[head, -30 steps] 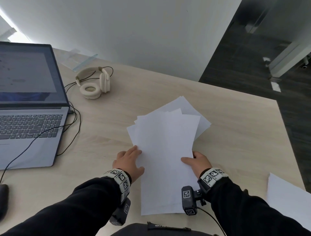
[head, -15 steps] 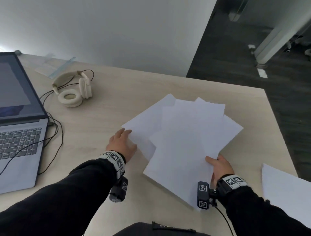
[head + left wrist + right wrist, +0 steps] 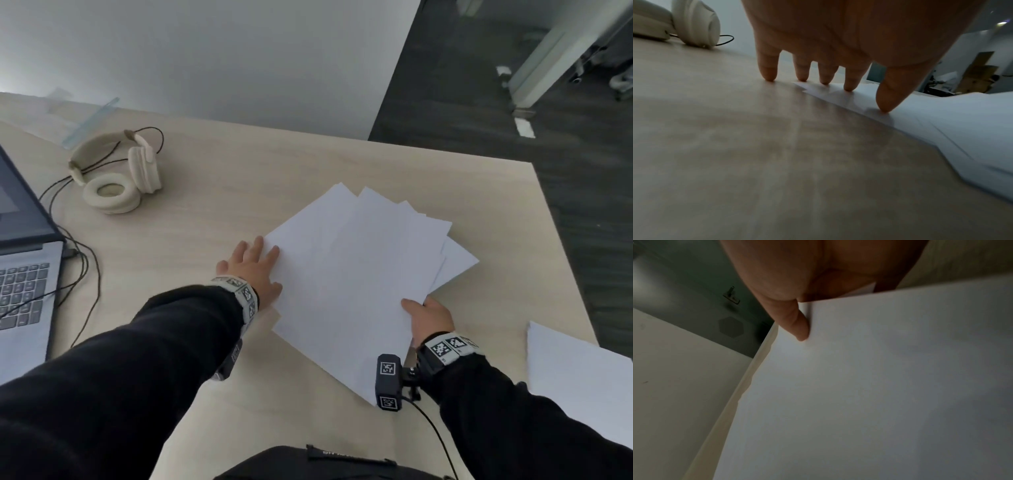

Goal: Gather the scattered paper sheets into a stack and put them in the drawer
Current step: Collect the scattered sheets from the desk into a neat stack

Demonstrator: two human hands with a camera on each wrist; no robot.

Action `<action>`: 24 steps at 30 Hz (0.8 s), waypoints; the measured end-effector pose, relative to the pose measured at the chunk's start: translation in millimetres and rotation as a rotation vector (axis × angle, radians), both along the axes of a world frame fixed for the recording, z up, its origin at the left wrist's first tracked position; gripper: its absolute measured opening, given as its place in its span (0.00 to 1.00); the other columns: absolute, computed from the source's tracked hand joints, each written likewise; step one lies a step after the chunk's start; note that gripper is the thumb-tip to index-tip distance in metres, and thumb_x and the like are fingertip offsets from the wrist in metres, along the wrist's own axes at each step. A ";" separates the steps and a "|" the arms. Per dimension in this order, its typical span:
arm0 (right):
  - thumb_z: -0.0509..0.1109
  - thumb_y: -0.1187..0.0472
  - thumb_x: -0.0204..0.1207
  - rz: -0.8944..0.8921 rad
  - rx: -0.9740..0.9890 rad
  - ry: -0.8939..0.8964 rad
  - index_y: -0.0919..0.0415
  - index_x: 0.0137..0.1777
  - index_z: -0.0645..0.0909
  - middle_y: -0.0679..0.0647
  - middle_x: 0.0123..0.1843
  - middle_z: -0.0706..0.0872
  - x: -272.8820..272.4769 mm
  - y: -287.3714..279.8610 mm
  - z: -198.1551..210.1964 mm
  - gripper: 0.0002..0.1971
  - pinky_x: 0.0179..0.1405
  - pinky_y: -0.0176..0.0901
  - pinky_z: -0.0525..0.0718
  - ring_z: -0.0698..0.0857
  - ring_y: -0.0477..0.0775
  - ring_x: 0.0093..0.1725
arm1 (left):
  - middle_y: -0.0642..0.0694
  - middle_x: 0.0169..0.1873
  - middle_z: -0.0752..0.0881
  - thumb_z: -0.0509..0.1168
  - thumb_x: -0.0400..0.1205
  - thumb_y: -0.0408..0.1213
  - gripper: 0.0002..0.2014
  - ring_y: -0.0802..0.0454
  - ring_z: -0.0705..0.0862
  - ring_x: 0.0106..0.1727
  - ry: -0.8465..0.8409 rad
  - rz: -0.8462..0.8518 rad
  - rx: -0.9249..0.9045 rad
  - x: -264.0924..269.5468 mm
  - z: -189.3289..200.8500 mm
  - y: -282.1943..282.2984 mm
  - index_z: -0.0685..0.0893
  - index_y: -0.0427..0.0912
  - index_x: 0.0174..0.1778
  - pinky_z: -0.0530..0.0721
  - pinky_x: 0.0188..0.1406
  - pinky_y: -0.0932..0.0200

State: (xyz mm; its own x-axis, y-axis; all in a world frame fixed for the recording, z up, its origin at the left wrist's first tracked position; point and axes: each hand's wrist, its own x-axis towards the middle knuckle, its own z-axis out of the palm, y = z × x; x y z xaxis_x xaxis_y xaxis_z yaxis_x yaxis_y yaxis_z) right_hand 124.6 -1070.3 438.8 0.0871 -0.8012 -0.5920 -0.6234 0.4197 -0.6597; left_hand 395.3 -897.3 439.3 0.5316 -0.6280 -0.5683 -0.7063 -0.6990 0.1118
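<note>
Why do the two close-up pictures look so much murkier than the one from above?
Head view: evenly lit, fairly sharp, with wide-angle bending at the edges. Left wrist view: the left hand looms huge and shades the desk, whose near part smears. Right wrist view: dim and soft, the paper sheets filling the frame in grey.

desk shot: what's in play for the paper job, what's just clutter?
In play:
fanned sheets, left hand flat on their left edge, right hand pinching their near edge; loose sheet, far right

Clutter:
headphones, laptop, cables. No drawer in view.
</note>
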 end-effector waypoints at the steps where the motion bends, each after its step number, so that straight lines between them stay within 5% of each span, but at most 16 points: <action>1: 0.70 0.62 0.75 -0.003 -0.009 0.015 0.72 0.41 0.77 0.60 0.37 0.80 2.1 -0.5 -0.4 0.11 0.32 0.42 0.73 0.77 0.55 0.34 | 0.55 0.85 0.36 0.56 0.82 0.60 0.38 0.46 0.39 0.86 -0.011 -0.016 -0.020 -6.5 -1.1 4.9 0.42 0.64 0.84 0.53 0.82 0.36; 3: 0.69 0.60 0.72 0.025 -0.055 0.047 0.73 0.39 0.74 0.58 0.34 0.75 6.0 0.4 -0.2 0.14 0.31 0.42 0.69 0.72 0.54 0.33 | 0.54 0.86 0.38 0.54 0.82 0.60 0.36 0.46 0.40 0.86 -0.027 -0.028 -0.077 -21.3 -4.1 15.5 0.45 0.63 0.84 0.51 0.83 0.38; 5: 0.69 0.58 0.70 0.061 -0.105 0.075 0.63 0.35 0.72 0.58 0.31 0.72 10.4 3.3 2.1 0.11 0.32 0.43 0.69 0.70 0.54 0.31 | 0.53 0.86 0.44 0.53 0.82 0.59 0.33 0.46 0.44 0.86 -0.037 0.004 -0.159 -35.8 -5.6 23.5 0.52 0.61 0.84 0.53 0.82 0.40; 9: 0.68 0.61 0.71 0.114 -0.138 0.129 0.60 0.33 0.71 0.56 0.29 0.73 14.3 7.1 9.9 0.10 0.31 0.42 0.70 0.70 0.55 0.28 | 0.52 0.81 0.62 0.59 0.81 0.55 0.27 0.46 0.59 0.81 -0.005 0.142 -0.313 -58.5 0.1 25.3 0.69 0.55 0.76 0.65 0.76 0.43; 13: 0.68 0.63 0.73 0.127 -0.124 0.147 0.62 0.33 0.75 0.54 0.29 0.77 13.7 9.3 17.4 0.08 0.29 0.40 0.71 0.73 0.56 0.28 | 0.49 0.75 0.67 0.62 0.78 0.53 0.34 0.43 0.68 0.73 0.066 0.333 -0.299 -65.2 9.5 15.9 0.62 0.54 0.81 0.76 0.65 0.45; 17: 0.66 0.64 0.72 0.104 -0.113 0.177 0.62 0.34 0.70 0.57 0.30 0.72 9.2 16.3 20.6 0.09 0.29 0.42 0.68 0.69 0.56 0.28 | 0.43 0.70 0.70 0.66 0.76 0.49 0.36 0.38 0.76 0.66 0.172 0.474 -0.266 -68.9 11.1 9.3 0.64 0.47 0.80 0.77 0.65 0.48; 24: 0.64 0.68 0.75 0.083 -0.057 0.205 0.59 0.29 0.62 0.52 0.27 0.67 -13.7 32.2 26.4 0.16 0.26 0.41 0.62 0.64 0.54 0.26 | 0.45 0.65 0.71 0.68 0.72 0.51 0.38 0.41 0.77 0.63 0.179 0.450 -0.250 -82.4 2.4 14.8 0.65 0.50 0.78 0.78 0.64 0.47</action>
